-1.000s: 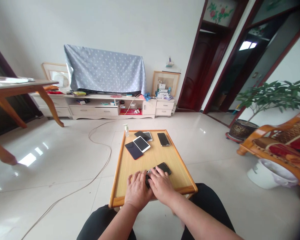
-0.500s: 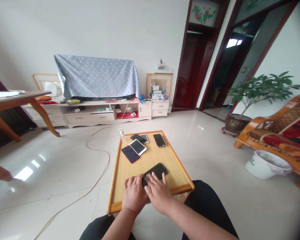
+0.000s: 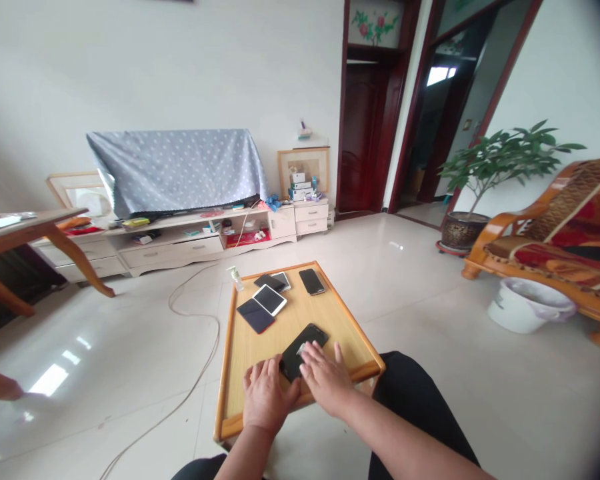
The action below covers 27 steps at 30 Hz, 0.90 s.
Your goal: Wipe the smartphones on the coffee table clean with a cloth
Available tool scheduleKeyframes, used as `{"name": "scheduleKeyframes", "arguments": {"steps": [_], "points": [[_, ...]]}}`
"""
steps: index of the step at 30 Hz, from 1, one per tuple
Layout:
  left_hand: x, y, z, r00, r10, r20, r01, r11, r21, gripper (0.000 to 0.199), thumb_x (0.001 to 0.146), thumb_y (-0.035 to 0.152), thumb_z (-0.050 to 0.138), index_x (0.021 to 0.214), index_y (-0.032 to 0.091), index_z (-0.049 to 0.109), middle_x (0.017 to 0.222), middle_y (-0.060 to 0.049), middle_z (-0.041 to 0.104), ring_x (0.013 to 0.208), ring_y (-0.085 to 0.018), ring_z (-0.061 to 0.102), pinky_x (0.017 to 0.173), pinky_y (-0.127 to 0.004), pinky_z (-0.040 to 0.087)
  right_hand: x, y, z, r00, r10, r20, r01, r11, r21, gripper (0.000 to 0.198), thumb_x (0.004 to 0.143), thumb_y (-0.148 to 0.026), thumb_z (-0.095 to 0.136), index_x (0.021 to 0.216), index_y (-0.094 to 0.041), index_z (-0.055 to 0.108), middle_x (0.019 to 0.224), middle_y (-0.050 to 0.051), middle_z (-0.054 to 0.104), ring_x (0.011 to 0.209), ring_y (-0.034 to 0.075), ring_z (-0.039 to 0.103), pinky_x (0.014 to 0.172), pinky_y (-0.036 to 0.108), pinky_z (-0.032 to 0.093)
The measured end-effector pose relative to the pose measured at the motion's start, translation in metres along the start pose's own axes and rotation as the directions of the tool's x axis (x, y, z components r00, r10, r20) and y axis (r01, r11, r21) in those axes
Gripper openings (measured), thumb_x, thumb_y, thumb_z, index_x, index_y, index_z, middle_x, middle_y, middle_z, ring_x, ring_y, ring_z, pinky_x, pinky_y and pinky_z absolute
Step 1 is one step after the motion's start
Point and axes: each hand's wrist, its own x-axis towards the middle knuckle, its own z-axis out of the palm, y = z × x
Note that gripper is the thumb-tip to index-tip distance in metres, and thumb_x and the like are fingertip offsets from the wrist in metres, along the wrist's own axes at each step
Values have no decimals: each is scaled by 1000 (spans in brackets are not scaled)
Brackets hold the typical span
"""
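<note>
A black smartphone (image 3: pixel 307 339) lies face up, aslant, near the close edge of a small wooden table (image 3: pixel 250 343). My left hand (image 3: pixel 269 393) is closed on its near left corner, thumb at the near edge and fingers bent beside it. Over the right side of the screen, my right hand (image 3: pixel 326 377) stretches out flat with the fingers slightly apart. A small whitish patch (image 3: pixel 301 348) shows at its fingertips; whether it is a wipe or a reflection I cannot make out.
Farther up the table lie a dark tablet (image 3: pixel 255 315), a white-framed tablet (image 3: pixel 270 300), two more devices behind them and another black phone (image 3: pixel 312 282). A pump bottle (image 3: pixel 236 279) stands at the far left corner. A cable (image 3: pixel 215 333) runs along the floor at left.
My right hand has shifted slightly right on the screen, apart from the left hand, showing more of the phone. The left hand keeps its place at the corner. The head view has turned slightly.
</note>
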Motion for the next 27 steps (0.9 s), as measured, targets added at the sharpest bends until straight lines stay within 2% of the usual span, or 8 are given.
{"name": "scheduleKeyframes", "arguments": {"steps": [2, 4, 11, 17, 19, 23, 25, 27], "points": [[-1, 4, -1, 1000, 2, -7, -2, 1000, 19, 53, 78, 44, 66, 125, 21, 58, 120, -9, 68, 121, -28, 53, 112, -45, 25, 6, 14, -9, 991, 128, -25, -129, 991, -22, 56, 105, -46, 14, 152, -28, 40, 161, 4, 30, 152, 25, 19, 120, 60, -6], [-1, 7, -1, 1000, 4, -13, -3, 1000, 31, 51, 79, 43, 65, 125, 21, 58, 121, -9, 67, 122, -28, 52, 112, -44, 25, 8, 20, -13, 983, 177, -49, -179, 983, -36, 57, 105, -46, 17, 152, -24, 40, 162, 7, 29, 152, 26, 18, 120, 59, -5], [-4, 15, -2, 1000, -15, 4, 15, 999, 31, 49, 80, 44, 64, 124, 22, 58, 122, -9, 67, 122, -28, 52, 111, -44, 25, -25, 0, 1, 988, -139, -61, 142, 988, 58, 53, 106, -47, 18, 149, -30, 43, 157, 4, 39, 147, 23, 31, 122, 55, -8], [-5, 18, 0, 1000, -9, -4, 9, 999, 50, 50, 79, 44, 65, 124, 23, 58, 122, -8, 67, 123, -29, 52, 110, -44, 27, 0, 33, -30, 988, 143, -67, -143, 990, 1, 54, 106, -45, 20, 147, -24, 47, 158, 9, 38, 150, 27, 25, 119, 62, -5], [-6, 16, 3, 1000, -8, -4, 8, 999, 43, 52, 79, 45, 65, 126, 23, 56, 123, -8, 67, 125, -29, 51, 110, -44, 27, -4, 25, -26, 995, 80, -54, -80, 997, 12, 54, 105, -46, 21, 145, -24, 50, 157, 8, 40, 149, 26, 25, 120, 60, -6], [-6, 7, 8, 1000, -3, 3, 3, 1000, 7, 59, 79, 44, 66, 131, 22, 51, 128, -9, 65, 127, -27, 50, 111, -43, 27, -26, -2, -7, 985, -171, -12, 171, 979, 109, 52, 106, -46, 19, 142, -30, 53, 154, 5, 45, 147, 22, 32, 120, 56, -5], [-7, 5, 10, 1000, -6, 2, 6, 1000, -2, 60, 78, 44, 66, 132, 23, 50, 129, -10, 64, 128, -27, 50, 111, -43, 26, -27, -2, -7, 987, -161, 9, 158, 979, 131, 51, 107, -43, 17, 140, -32, 54, 153, 3, 47, 146, 22, 33, 120, 59, -5], [-8, 5, 10, 1000, -6, -4, 6, 1000, -1, 62, 77, 45, 67, 132, 23, 50, 128, -10, 64, 128, -28, 50, 112, -43, 26, -19, 7, -15, 999, -50, 20, 47, 993, 108, 51, 107, -41, 16, 137, -34, 57, 152, 1, 47, 147, 24, 31, 118, 62, -6]]}}
